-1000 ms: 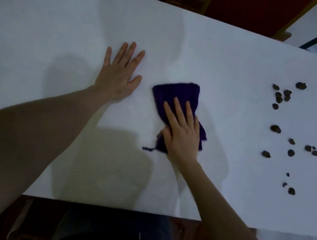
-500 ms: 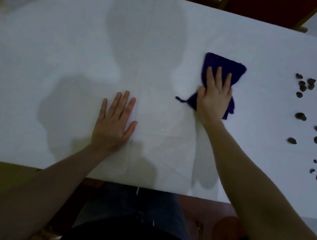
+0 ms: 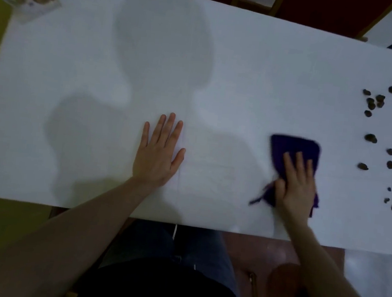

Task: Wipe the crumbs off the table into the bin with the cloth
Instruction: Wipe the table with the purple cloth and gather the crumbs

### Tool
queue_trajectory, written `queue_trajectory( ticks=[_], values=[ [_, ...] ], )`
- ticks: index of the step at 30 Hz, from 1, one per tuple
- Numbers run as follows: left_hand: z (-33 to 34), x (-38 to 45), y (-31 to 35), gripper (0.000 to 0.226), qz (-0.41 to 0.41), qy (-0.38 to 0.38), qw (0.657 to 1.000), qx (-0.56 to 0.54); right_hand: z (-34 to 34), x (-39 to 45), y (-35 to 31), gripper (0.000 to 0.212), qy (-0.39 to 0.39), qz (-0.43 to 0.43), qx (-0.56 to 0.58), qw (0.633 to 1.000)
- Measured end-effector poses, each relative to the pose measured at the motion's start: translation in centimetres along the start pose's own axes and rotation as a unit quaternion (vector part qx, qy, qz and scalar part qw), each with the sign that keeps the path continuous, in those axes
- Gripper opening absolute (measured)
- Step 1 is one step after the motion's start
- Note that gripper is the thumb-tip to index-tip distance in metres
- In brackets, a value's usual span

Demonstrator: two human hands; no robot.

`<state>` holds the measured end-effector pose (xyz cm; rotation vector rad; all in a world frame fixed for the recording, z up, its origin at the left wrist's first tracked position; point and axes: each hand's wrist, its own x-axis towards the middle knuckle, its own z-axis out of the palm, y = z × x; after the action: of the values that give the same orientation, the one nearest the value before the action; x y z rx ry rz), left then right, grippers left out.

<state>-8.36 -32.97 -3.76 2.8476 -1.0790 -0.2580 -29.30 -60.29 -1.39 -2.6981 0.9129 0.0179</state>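
Pressing flat, right hand (image 3: 297, 185) fingers (image 3: 288, 161) pin the crumpled purple cloth (image 3: 294, 150).

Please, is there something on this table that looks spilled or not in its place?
Yes. Dark crumbs lie scattered over the right part of the white table, apart from the purple cloth under the right hand. No bin is in view.
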Motion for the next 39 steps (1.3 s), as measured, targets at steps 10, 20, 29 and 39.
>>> queue_trajectory(
  ticks=[10,20,29,39],
  values=[
    [-1.7,-3.3,-7.9,0.063,-0.085,0.024,0.996,-0.03,3.7,16.1,-18.1,0.058,-0.001,-0.012,0.005,1.0],
    [-1.3,-9.0,-13.2,0.06,-0.166,0.077,0.982,-0.055,7.6,-0.3,-22.2,0.057,-0.098,-0.364,-0.03,0.926],
    [-0.8,-8.8,-13.3,0.06,-0.172,0.083,0.981,-0.041,3.7,7.2,-15.3,0.056,-0.016,-0.099,0.01,0.995],
    [-0.8,-9.1,-13.6,0.059,-0.159,0.08,0.983,-0.035,9.0,-1.0,-28.7,0.062,-0.08,-0.321,-0.005,0.944]
  ],
)
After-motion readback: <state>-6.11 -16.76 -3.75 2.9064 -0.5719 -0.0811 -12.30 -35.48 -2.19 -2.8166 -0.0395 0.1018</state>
